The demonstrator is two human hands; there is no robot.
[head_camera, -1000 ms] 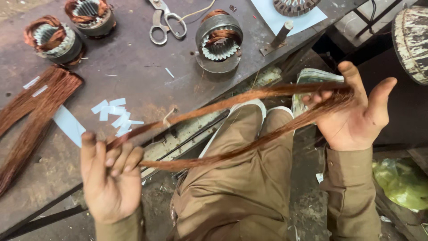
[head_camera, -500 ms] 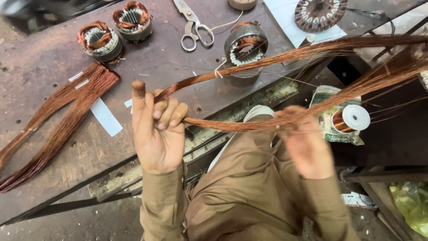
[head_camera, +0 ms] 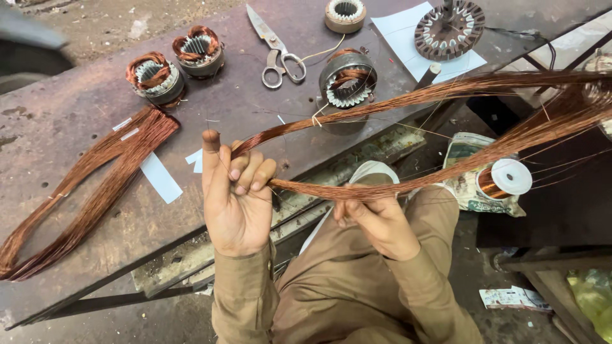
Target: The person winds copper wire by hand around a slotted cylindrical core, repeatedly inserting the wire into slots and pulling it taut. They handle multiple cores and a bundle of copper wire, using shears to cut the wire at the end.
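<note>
Left hand [head_camera: 237,197] pinches one end of the copper wire loop [head_camera: 408,137], right hand [head_camera: 376,223] grips the lower strand just beside it, keeping the bundle taut above the table [head_camera: 83,108]

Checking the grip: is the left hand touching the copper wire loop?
Touching. The head view shows the left hand with its fingers curled around one end of the copper wire loop, so the strands run through the closed grip.
</note>
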